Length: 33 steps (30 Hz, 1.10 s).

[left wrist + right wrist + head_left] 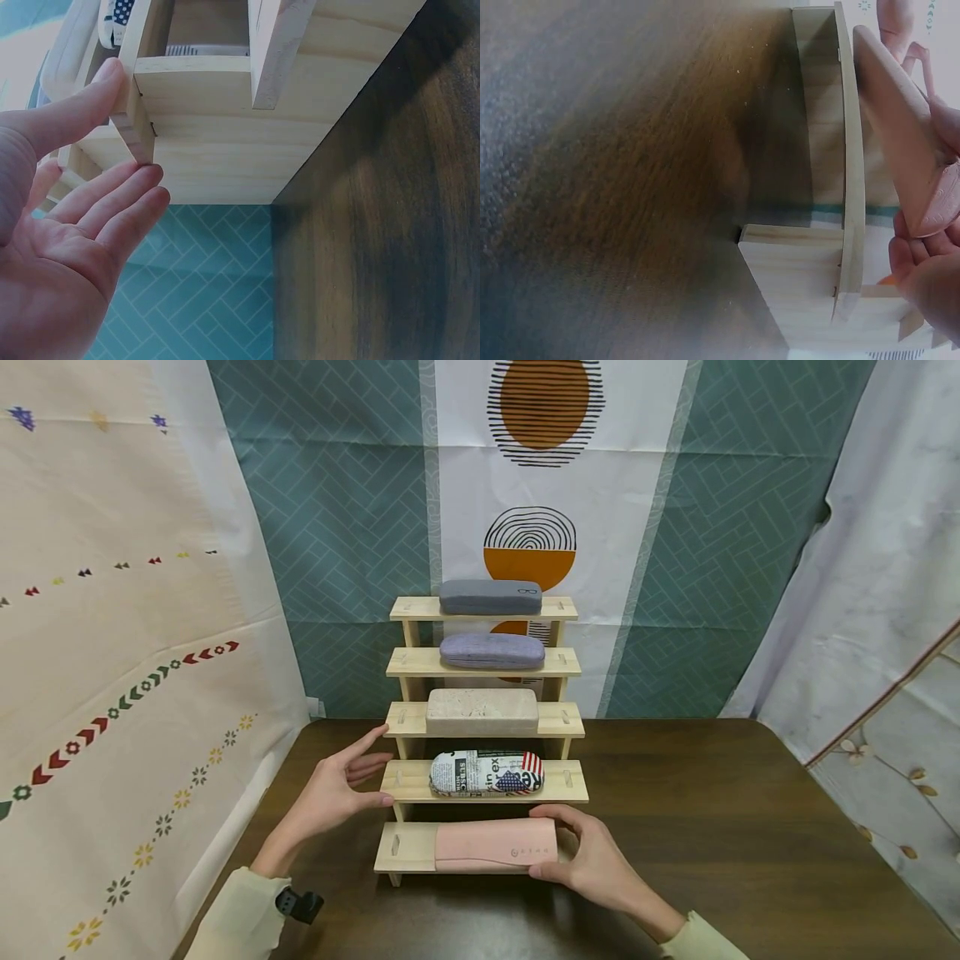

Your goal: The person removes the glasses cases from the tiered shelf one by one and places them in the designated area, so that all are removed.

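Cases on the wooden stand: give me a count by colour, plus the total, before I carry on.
Grey-blue case: 1
Purple case: 1
Cream case: 1
Multicoloured newsprint-and-flag case: 1
Pink case: 1
Total: 5
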Motion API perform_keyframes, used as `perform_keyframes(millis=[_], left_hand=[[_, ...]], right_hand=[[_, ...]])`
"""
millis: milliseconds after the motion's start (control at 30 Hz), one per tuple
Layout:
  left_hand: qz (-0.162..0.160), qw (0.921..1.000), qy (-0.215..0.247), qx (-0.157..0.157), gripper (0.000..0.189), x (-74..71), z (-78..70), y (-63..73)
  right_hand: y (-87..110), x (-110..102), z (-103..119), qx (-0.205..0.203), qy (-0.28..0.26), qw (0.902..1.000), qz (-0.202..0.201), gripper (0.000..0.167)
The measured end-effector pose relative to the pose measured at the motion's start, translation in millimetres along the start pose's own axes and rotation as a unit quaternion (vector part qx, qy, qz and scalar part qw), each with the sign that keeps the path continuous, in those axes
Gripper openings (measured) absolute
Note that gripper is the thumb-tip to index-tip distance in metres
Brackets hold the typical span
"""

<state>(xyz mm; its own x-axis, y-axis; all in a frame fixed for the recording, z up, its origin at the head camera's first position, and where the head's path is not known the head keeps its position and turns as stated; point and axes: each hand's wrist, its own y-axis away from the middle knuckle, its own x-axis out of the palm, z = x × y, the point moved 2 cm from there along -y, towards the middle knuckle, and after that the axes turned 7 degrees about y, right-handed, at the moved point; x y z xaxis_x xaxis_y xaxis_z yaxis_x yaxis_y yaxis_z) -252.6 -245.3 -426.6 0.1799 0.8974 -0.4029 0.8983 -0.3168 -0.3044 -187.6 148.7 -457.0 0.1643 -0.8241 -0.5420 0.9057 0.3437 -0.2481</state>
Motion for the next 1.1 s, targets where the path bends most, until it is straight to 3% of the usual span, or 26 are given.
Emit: perform_keyframes(millis=[300, 633, 833, 1100], left_hand=[[-0.001, 1.0, 0.007, 0.001, 0.105, 0.3, 0.5, -0.7], [-0.001, 1.0, 0.007, 0.001, 0.105, 0.5, 0.8, 0.1], [0.001, 1.0, 0.008, 0.001, 0.104, 0.4, 0.8, 0.8], [0.002, 1.0, 0.007, 0.005, 0.105, -0.3, 0.3, 0.1]], right_hand=[[4.7, -5.0, 1.9, -0.011, 0.011, 0.9999, 0.002, 0.06], [10.2, -21.7, 6.0, -0.038, -0.024, 0.9989, 0.013, 0.062], [15.6, -40.1, 11.6, -0.031, -0.017, 0.9993, 0.013, 0.063], [20.2, -75.3, 19.3, -0.069, -0.013, 0.9975, -0.009, 0.058]])
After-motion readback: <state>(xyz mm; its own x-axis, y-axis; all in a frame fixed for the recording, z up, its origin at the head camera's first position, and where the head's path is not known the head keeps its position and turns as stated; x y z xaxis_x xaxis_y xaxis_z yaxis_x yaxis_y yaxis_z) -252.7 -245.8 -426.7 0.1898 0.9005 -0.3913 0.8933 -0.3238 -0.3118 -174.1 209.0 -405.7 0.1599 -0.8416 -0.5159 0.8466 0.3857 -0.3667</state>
